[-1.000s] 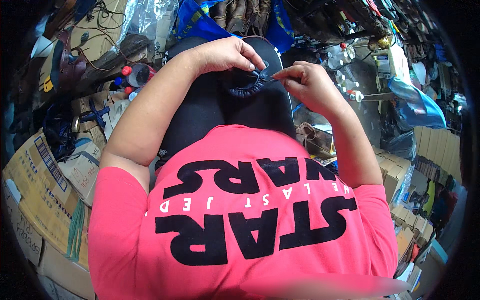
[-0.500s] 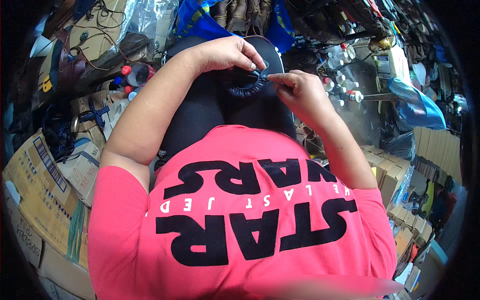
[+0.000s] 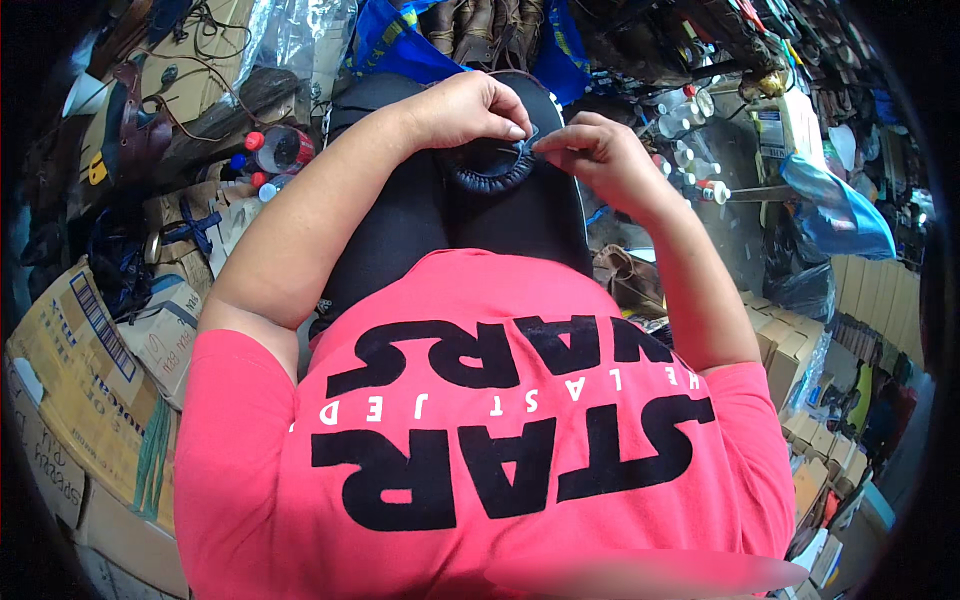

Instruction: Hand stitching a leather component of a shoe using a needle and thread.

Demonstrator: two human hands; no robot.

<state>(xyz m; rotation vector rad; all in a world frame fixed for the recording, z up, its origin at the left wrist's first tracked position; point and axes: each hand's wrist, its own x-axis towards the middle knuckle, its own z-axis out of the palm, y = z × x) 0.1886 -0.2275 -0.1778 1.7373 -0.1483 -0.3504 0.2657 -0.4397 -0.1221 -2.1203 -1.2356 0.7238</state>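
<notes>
A black piece with a curved, pleated edge (image 3: 493,182), perhaps leather, rests over my dark-trousered lap between the knees. My left hand (image 3: 478,108) comes in from above its far side, thumb and fingers pinched on its upper right edge. Close to that same edge, my right hand (image 3: 592,160) has its thumb and index finger pressed together. Whatever thin thing those fingertips hold is too small to make out. A small greyish loop (image 3: 533,131) shows beside the left fingertips.
Several plastic bottles (image 3: 279,150) lie to my left, and more bottles (image 3: 690,120) stand to my right. Ahead, brown leather shoes (image 3: 480,35) sit in a blue bag (image 3: 385,40). Cardboard boxes (image 3: 85,385) are stacked at the left; a light-blue sheet (image 3: 840,215) hangs at the right.
My right hand has shifted slightly up, with its fingers curled differently, still near the piece's edge. The left hand keeps its pinch in almost the same place.
</notes>
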